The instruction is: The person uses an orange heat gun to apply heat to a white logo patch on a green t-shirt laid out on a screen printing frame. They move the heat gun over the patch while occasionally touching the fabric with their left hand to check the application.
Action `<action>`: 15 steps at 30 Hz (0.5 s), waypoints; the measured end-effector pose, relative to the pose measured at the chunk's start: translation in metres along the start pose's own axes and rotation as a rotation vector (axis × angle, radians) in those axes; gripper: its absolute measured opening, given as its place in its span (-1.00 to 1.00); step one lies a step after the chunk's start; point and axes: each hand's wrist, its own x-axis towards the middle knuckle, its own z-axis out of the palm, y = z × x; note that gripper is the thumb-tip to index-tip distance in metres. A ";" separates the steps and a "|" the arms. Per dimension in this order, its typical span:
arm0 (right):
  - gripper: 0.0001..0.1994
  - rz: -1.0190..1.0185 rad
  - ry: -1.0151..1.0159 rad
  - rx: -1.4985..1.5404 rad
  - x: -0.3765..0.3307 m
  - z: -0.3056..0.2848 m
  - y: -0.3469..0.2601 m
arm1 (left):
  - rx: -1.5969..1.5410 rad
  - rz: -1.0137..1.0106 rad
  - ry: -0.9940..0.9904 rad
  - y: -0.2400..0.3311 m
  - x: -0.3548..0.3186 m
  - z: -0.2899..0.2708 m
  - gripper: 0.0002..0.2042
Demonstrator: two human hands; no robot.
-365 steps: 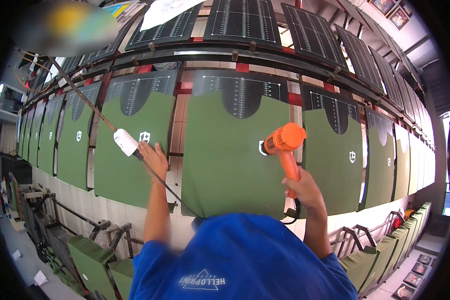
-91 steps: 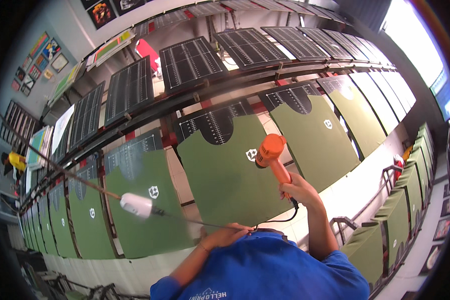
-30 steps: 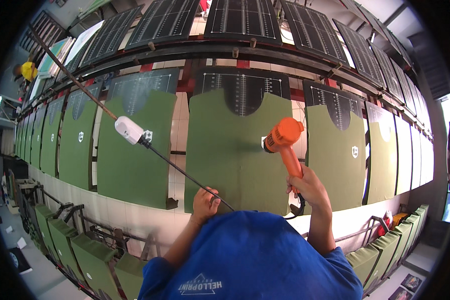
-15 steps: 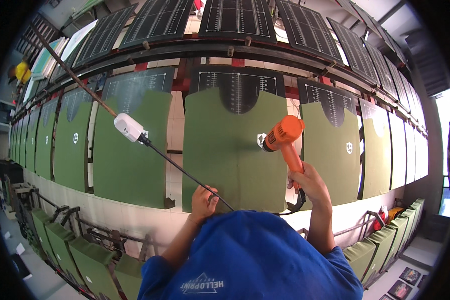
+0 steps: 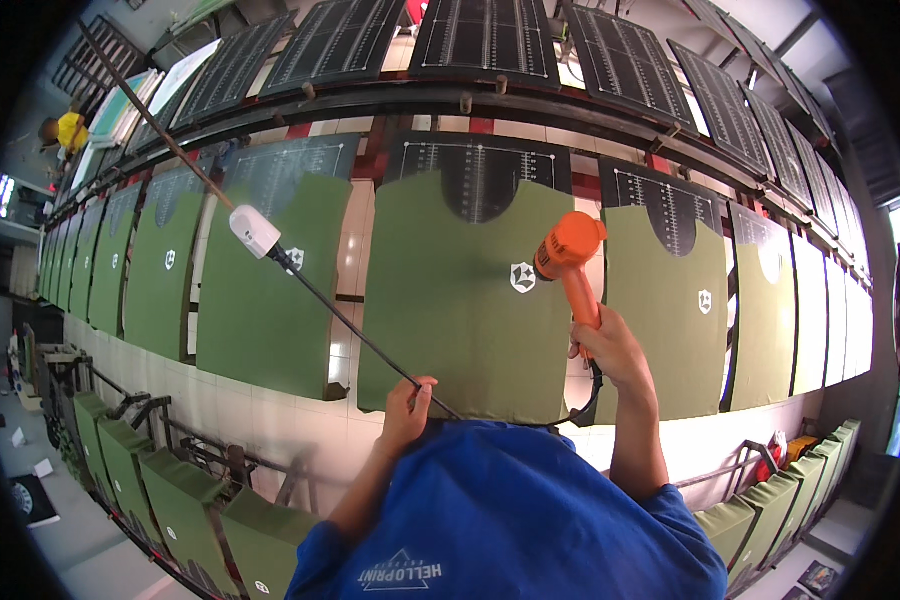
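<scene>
Nearest is the person's blue shirt point(image 5: 500, 510), whose hem overlaps the near edge of the middle green fabric panel point(image 5: 450, 320). The left hand point(image 5: 407, 412) is at that panel's near left corner, its fingers curled, with a black cord point(image 5: 345, 317) crossing over them; whether they grip it cannot be told. The right hand point(image 5: 615, 350) has its fingers wrapped around the handle of an orange blower point(image 5: 575, 260), a glossy, hammer-shaped tool with a dark nozzle. The blower is over the panel's right side, its nozzle just beside a white shield emblem point(image 5: 523, 278).

The black cord slants up to a white socket block point(image 5: 255, 231) (smooth, rounded, and joined to a thin brown pole point(image 5: 145, 112)), partly hiding the emblem on the left-hand panel point(image 5: 260, 320). Pale floor tiles point(image 5: 300, 408) show between and below the panels.

The middle panel looks matte and flat, its scooped neckline baring a black board point(image 5: 478, 180) with white ruled marks. Beyond runs a dark metal rail point(image 5: 400, 94), then a row of bare black boards point(image 5: 485, 40). Far off at upper left, someone in yellow point(image 5: 71, 132) is beside stacked pale sheets point(image 5: 125, 110).
</scene>
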 end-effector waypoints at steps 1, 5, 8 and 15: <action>-0.73 0.019 -0.016 0.021 0.002 -0.002 0.001 | -0.017 -0.020 -0.004 -0.005 0.000 -0.003 -0.78; -0.77 0.005 -0.020 0.043 0.004 0.001 -0.005 | -0.072 0.179 0.117 -0.023 0.010 -0.020 -0.69; -0.77 0.034 -0.029 0.074 0.005 0.002 -0.009 | 0.136 0.149 0.333 -0.040 0.032 -0.048 -0.67; -0.77 0.069 -0.017 0.071 0.011 0.009 -0.011 | 0.679 0.017 0.704 -0.077 0.122 -0.146 -0.50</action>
